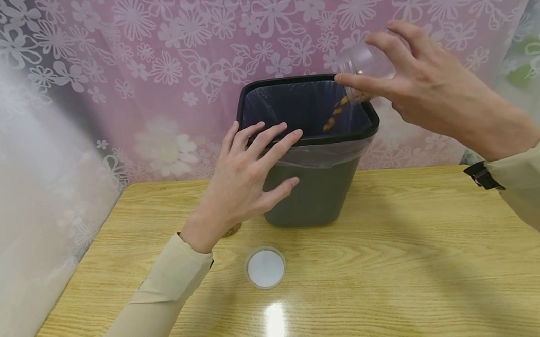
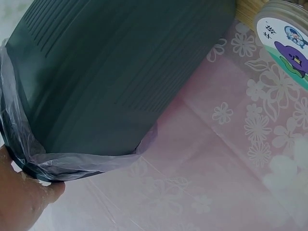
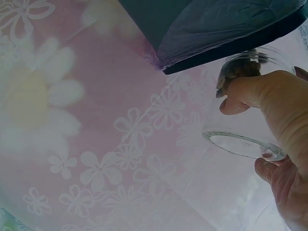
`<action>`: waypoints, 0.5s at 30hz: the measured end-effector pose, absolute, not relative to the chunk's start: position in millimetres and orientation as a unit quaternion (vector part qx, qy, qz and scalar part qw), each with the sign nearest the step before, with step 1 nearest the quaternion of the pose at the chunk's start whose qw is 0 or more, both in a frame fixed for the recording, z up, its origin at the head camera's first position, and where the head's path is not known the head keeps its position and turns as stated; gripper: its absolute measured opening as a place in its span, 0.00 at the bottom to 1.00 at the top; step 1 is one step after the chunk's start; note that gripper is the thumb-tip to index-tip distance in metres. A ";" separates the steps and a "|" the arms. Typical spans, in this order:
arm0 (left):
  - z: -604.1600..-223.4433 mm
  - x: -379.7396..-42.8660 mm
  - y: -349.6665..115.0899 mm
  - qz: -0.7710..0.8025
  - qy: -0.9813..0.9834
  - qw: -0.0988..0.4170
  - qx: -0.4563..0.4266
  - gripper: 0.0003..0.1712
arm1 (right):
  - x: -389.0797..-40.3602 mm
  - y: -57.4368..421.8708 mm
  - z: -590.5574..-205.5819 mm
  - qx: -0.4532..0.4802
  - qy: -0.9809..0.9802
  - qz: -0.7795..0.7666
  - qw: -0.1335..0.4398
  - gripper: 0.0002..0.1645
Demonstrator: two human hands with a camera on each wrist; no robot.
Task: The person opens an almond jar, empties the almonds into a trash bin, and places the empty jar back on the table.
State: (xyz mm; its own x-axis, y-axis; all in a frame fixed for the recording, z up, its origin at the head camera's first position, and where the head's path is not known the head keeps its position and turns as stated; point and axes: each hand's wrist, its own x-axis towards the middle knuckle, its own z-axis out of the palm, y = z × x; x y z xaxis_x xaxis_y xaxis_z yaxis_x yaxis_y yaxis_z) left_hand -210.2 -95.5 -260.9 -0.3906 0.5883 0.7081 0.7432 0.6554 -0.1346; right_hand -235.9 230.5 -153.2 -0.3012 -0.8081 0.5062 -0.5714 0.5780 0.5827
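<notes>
My right hand (image 1: pixel 436 81) grips a clear jar (image 1: pixel 370 62) and holds it tipped over the right side of a dark trash bin (image 1: pixel 310 192). Small brown pieces (image 1: pixel 336 113) spill from the jar's mouth into the bin. In the right wrist view more brown pieces (image 3: pixel 238 70) lie near the neck of the jar (image 3: pixel 245 130), beside the thumb. My left hand (image 1: pixel 247 170) rests at the bin's near left rim with spread fingers, its thumb low along the outside. A thin plastic liner (image 2: pixel 86 161) folds over the rim.
A round white lid (image 1: pixel 266 268) lies on the wooden table (image 1: pixel 398 284) in front of the bin. Mostly hidden behind my left wrist is a container (image 1: pixel 232 230); the left wrist view shows a cartoon-labelled container (image 2: pixel 288 43). A pink flowered curtain (image 1: pixel 175 55) hangs behind.
</notes>
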 end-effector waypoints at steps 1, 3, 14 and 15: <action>-260.8 -210.1 -95.5 -0.103 -0.828 0.377 -0.402 0.39 | -235.5 230.5 -153.2 0.435 -0.793 -0.147 0.400 0.63; -260.6 -209.8 -95.7 -0.103 -0.829 0.376 -0.402 0.39 | -235.0 230.6 -153.3 0.436 -0.792 -0.147 0.401 0.62; -260.6 -209.6 -95.3 -0.101 -0.830 0.374 -0.402 0.39 | -236.7 229.2 -154.5 0.438 -0.789 -0.162 0.398 0.63; -260.7 -209.4 -95.1 -0.099 -0.830 0.373 -0.402 0.39 | -236.3 228.9 -154.4 0.438 -0.789 -0.170 0.397 0.64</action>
